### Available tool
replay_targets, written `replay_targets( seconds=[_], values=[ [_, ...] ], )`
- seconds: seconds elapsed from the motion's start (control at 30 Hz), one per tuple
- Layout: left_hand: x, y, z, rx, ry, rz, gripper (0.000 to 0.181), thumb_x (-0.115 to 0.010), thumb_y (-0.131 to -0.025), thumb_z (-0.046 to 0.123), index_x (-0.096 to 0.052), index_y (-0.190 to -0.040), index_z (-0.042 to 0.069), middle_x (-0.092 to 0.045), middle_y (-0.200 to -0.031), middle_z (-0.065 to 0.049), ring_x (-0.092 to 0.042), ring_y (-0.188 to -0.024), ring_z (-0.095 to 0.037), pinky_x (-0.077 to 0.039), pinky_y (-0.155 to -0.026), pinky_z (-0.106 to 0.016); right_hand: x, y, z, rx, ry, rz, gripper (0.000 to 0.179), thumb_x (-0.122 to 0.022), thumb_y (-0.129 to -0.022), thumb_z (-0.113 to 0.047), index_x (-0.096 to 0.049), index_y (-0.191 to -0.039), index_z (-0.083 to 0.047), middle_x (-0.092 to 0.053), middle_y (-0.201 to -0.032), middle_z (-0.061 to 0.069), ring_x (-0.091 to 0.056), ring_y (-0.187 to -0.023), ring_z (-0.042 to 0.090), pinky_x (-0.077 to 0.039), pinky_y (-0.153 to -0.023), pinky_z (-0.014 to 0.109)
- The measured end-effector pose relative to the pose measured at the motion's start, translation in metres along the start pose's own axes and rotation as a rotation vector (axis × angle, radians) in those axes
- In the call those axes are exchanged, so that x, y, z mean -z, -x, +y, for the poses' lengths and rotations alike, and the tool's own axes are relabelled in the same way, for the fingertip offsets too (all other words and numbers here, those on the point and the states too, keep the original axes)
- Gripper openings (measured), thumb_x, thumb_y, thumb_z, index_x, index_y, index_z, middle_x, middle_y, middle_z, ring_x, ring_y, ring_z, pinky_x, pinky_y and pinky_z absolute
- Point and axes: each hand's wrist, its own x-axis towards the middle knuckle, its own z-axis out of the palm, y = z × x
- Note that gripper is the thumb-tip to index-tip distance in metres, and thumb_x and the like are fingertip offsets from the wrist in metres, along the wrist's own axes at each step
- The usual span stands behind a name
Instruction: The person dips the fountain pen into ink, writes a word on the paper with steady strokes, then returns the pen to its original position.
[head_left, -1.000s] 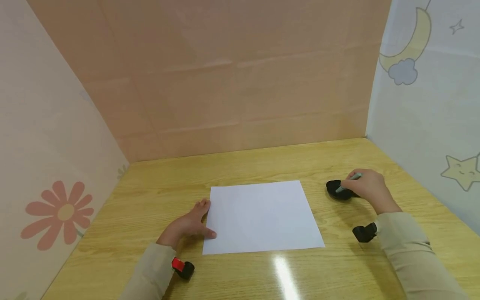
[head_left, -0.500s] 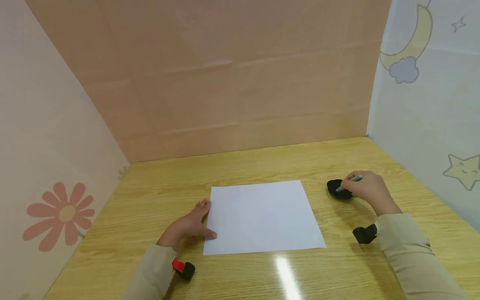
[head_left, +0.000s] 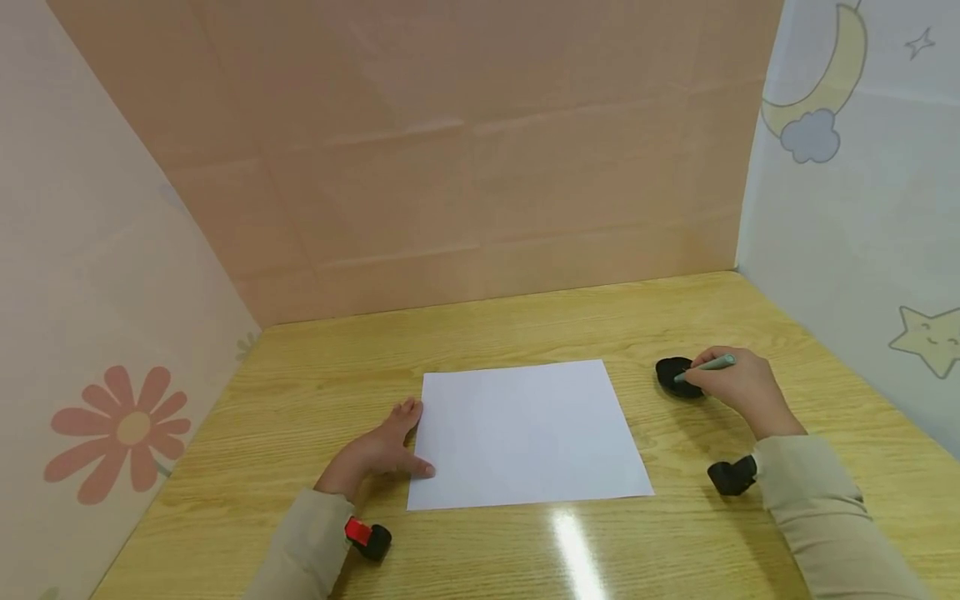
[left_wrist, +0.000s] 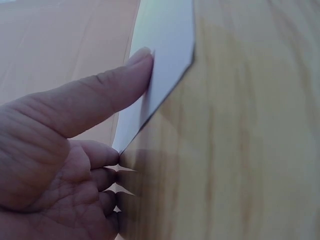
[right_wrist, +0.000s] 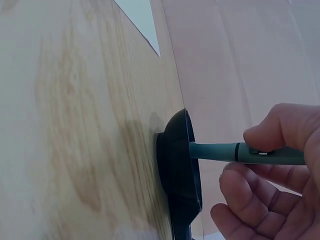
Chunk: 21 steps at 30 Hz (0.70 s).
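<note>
A blank white sheet of paper (head_left: 532, 437) lies on the wooden table. At its left edge rests my left hand (head_left: 382, 446), fingers relaxed and spread. Its thumb (left_wrist: 117, 82) lies on top of the paper, while the other fingertips touch the table by the edge. To the right of the sheet, my right hand (head_left: 738, 383) pinches a green pen (right_wrist: 217, 151) between thumb and fingers. The pen slants, and its lower end reaches inside the rim of a small black dish (right_wrist: 182, 165) with a handle. The pen's very tip is hidden by the dish wall.
Wood-grain table (head_left: 480, 333) surrounds the sheet. A pinkish-brown backdrop (head_left: 480, 167) rises behind it, with pale patterned panels at the left and right sides. Black wrist cameras sit below both hands at the sleeve cuffs.
My right hand has shifted slightly toward me, and the pen's upper end has swung down and right while its lower end stays at the dish. The left hand keeps its place on the paper.
</note>
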Motion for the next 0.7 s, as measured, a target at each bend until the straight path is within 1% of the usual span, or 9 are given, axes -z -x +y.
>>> replay_targets(
  seconds=[0.2,0.4,0.53,0.7],
  values=[
    [-0.0009,-0.0006,-0.0014,0.002,0.005,0.004,0.106,-0.081,-0.07,0.025,-0.013,-0.148,0.001,-0.001,-0.155,-0.017,0.005,-0.141,-0.036,-0.006,-0.111,-0.055,-0.0002,0.0022,0.0018,0.002,-0.006,0.008,0.034,-0.058,-0.087,-0.031,-0.062,-0.103,-0.001,-0.062,-0.077,0.003,-0.055,-0.071,0.021,-0.041,-0.057,0.03],
    [-0.0009,-0.0002,-0.0012,-0.001,0.004,0.004,0.106,-0.081,-0.07,0.025,-0.013,-0.147,0.0,-0.001,-0.155,-0.017,0.004,-0.141,-0.037,-0.006,-0.111,-0.055,-0.0001,0.0041,0.004,0.0,-0.014,0.031,0.035,-0.059,-0.087,-0.033,-0.062,-0.103,-0.002,-0.062,-0.08,0.004,-0.054,-0.071,0.02,-0.041,-0.057,0.03],
    [-0.0012,-0.0001,-0.0009,-0.003,0.002,0.007,0.106,-0.081,-0.07,0.025,-0.013,-0.147,0.0,-0.002,-0.155,-0.017,0.004,-0.141,-0.037,-0.006,-0.111,-0.055,0.0021,0.0059,0.0035,0.013,-0.028,0.065,0.034,-0.06,-0.087,-0.034,-0.062,-0.1,-0.003,-0.062,-0.077,0.002,-0.055,-0.071,0.021,-0.042,-0.057,0.031],
    [-0.0017,-0.001,-0.0014,-0.002,-0.003,0.012,0.106,-0.081,-0.07,0.024,-0.013,-0.148,0.001,-0.002,-0.155,-0.017,0.004,-0.141,-0.036,-0.006,-0.111,-0.055,0.0056,0.0068,-0.0031,0.022,-0.03,0.103,0.033,-0.06,-0.086,-0.036,-0.062,-0.099,-0.005,-0.059,-0.072,0.0,-0.052,-0.068,0.015,-0.041,-0.059,0.03]
  ],
)
